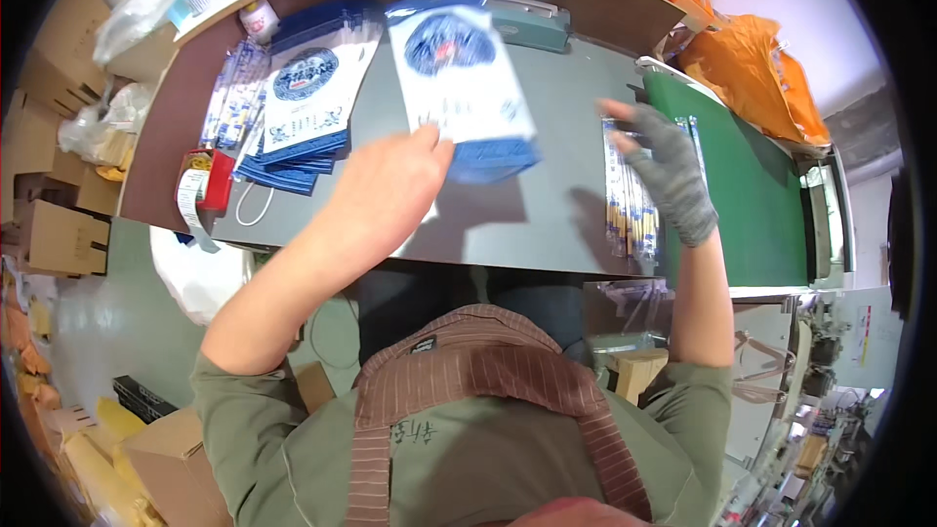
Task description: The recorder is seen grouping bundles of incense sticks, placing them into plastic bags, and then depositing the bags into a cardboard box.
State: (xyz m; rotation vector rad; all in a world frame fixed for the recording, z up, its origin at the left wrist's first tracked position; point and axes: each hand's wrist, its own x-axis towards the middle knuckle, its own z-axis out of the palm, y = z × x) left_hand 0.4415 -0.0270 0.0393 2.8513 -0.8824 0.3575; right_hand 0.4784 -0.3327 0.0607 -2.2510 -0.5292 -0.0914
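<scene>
Pinched in my bare left hand [395, 185] is the lower left edge of a flat white and blue printed packaging bag [468, 98], raised above the grey tabletop and slightly blurred. My right hand [669, 176] wears a grey glove with bare fingertips. Its fingers are apart over a bundle of slim wrapped sticks, seemingly chopsticks [630, 200], and nothing shows in its grasp. A stack of similar printed bags [307, 88] lies left of the held one. Beside that stack is another pile of slim wrapped sticks [234, 93].
A teal bag sealer [532, 20] stands at the back of the grey table [556, 224]. On the left are a red tape dispenser [215, 185] and a small bottle [260, 20]. To the right lie a green mat [756, 195] and an orange plastic bag [752, 68].
</scene>
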